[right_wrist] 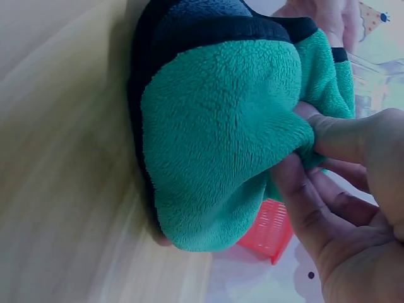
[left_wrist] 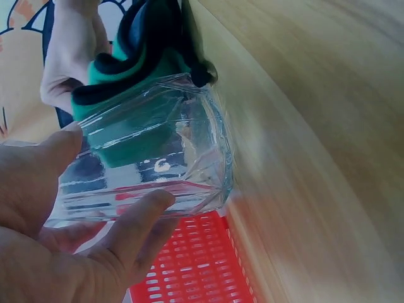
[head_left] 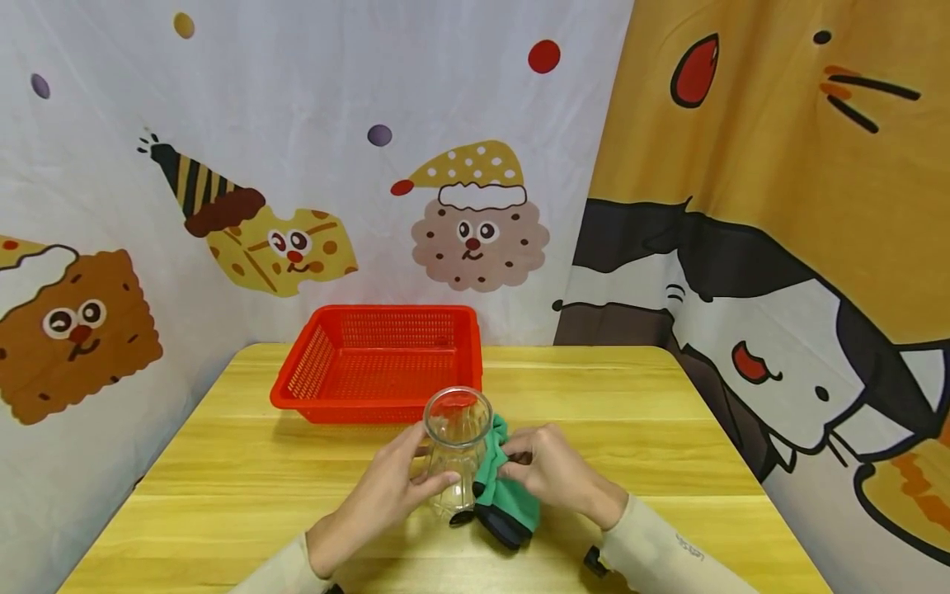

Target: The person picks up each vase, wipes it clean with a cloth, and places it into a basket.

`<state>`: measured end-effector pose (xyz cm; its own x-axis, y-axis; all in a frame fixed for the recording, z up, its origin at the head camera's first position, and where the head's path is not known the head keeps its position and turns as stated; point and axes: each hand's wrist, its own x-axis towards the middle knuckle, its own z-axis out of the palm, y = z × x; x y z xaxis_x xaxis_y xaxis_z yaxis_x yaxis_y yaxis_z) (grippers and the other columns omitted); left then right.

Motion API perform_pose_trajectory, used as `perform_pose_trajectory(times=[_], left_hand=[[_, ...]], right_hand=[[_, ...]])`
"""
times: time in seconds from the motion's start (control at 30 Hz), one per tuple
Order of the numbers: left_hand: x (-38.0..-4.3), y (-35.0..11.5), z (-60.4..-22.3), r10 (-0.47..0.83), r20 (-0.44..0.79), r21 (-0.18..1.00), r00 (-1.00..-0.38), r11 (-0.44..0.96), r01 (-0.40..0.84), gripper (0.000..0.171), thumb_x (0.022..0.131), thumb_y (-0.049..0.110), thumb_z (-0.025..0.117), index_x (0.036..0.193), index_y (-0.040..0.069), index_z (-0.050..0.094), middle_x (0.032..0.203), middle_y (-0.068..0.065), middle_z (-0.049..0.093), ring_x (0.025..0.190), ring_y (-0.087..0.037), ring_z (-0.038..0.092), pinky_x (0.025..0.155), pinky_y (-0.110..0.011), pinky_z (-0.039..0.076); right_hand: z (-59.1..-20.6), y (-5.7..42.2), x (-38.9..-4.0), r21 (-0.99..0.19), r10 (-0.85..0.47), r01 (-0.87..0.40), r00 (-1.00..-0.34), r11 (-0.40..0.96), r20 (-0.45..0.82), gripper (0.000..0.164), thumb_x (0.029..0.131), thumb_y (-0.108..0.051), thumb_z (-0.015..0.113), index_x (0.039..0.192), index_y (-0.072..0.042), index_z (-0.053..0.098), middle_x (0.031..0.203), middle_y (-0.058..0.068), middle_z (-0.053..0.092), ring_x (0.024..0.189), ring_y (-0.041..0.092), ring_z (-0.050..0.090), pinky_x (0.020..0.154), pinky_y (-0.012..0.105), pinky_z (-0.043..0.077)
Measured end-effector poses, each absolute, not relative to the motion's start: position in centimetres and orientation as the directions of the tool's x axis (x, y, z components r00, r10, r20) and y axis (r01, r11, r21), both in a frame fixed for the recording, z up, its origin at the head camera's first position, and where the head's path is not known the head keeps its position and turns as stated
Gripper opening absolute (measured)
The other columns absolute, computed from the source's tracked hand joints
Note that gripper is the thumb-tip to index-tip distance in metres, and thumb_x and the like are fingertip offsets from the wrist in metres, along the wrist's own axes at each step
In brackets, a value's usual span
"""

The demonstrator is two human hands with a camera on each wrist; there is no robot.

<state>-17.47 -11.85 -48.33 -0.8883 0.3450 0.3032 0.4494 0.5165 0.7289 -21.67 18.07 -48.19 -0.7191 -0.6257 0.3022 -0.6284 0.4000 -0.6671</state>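
A clear glass vase (head_left: 454, 458) with a round rim stands upright in front of me, its base low over the table; whether it touches the wood I cannot tell. My left hand (head_left: 382, 487) grips it from the left, thumb on the near side. In the left wrist view, the vase's faceted wall (left_wrist: 145, 148) shows between thumb and fingers. My right hand (head_left: 560, 474) pinches a fold of a green towel (head_left: 517, 502) with dark edging. The towel lies against the vase's right side, its fuzzy face (right_wrist: 214, 132) filling the right wrist view.
A red plastic basket (head_left: 386, 412) with perforated walls sits just behind the vase, towards the back left. The wooden table (head_left: 631, 412) ends at a curtain (head_left: 312, 99) printed with cartoon figures, at the back and both sides.
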Motion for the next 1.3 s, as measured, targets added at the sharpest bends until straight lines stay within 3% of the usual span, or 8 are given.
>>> perform_pose_trajectory(times=[0.33, 0.67, 0.9, 1.07, 1.3], left_hand=[[-17.5, -11.8, -48.4, 0.349, 0.326, 0.722, -0.878, 0.507, 0.470, 0.069, 0.104, 0.031, 0.092, 0.163, 0.013, 0.061, 0.154, -0.018, 0.075, 0.131, -0.043, 0.080, 0.097, -0.047, 0.076], [-17.4, -11.6, -48.3, 0.359, 0.350, 0.701, -0.865, 0.513, 0.496, 0.070, 0.103, 0.025, 0.093, 0.163, 0.010, 0.061, 0.154, -0.016, 0.076, 0.131, -0.041, 0.081, 0.104, -0.056, 0.074], [-17.4, -11.7, -48.2, 0.364, 0.327, 0.687, -0.872, 0.542, 0.484, 0.072, 0.102, 0.028, 0.094, 0.164, 0.011, 0.061, 0.152, -0.011, 0.078, 0.135, -0.034, 0.080, 0.113, -0.060, 0.070], [-17.5, -11.7, -48.3, 0.367, 0.333, 0.685, -0.869, 0.539, 0.490, 0.071, 0.102, 0.027, 0.093, 0.164, 0.011, 0.061, 0.152, -0.011, 0.078, 0.134, -0.034, 0.080, 0.113, -0.059, 0.070], [-17.4, -11.8, -48.3, 0.361, 0.339, 0.682, -0.869, 0.542, 0.491, 0.072, 0.103, 0.027, 0.093, 0.165, 0.011, 0.060, 0.152, -0.012, 0.078, 0.133, -0.034, 0.080, 0.112, -0.059, 0.070]], right_hand=[[-46.8, 17.8, -21.3, -0.650, -0.540, -0.688, -0.698, 0.323, 0.470, 0.021, 0.098, 0.005, 0.089, 0.107, -0.014, 0.093, 0.100, 0.001, 0.088, 0.082, 0.001, 0.076, 0.068, 0.025, 0.072], [-46.1, 17.7, -21.2, -0.597, -0.477, -0.753, -0.648, 0.278, 0.594, 0.021, 0.099, 0.005, 0.089, 0.108, -0.014, 0.093, 0.103, 0.002, 0.089, 0.084, 0.006, 0.081, 0.074, 0.023, 0.073], [-45.7, 18.0, -20.9, -0.602, -0.443, -0.756, -0.646, 0.257, 0.622, 0.024, 0.099, 0.006, 0.088, 0.111, -0.014, 0.092, 0.104, 0.001, 0.089, 0.087, 0.007, 0.083, 0.073, 0.022, 0.073], [-45.5, 18.2, -20.8, -0.584, -0.426, -0.769, -0.634, 0.260, 0.646, 0.027, 0.097, 0.011, 0.087, 0.109, -0.013, 0.092, 0.103, 0.003, 0.089, 0.084, 0.007, 0.082, 0.071, 0.022, 0.072], [-45.3, 18.1, -20.7, -0.595, -0.444, -0.749, -0.656, 0.290, 0.610, 0.031, 0.098, 0.009, 0.087, 0.110, -0.019, 0.090, 0.104, -0.003, 0.088, 0.086, 0.005, 0.082, 0.078, 0.023, 0.073]])
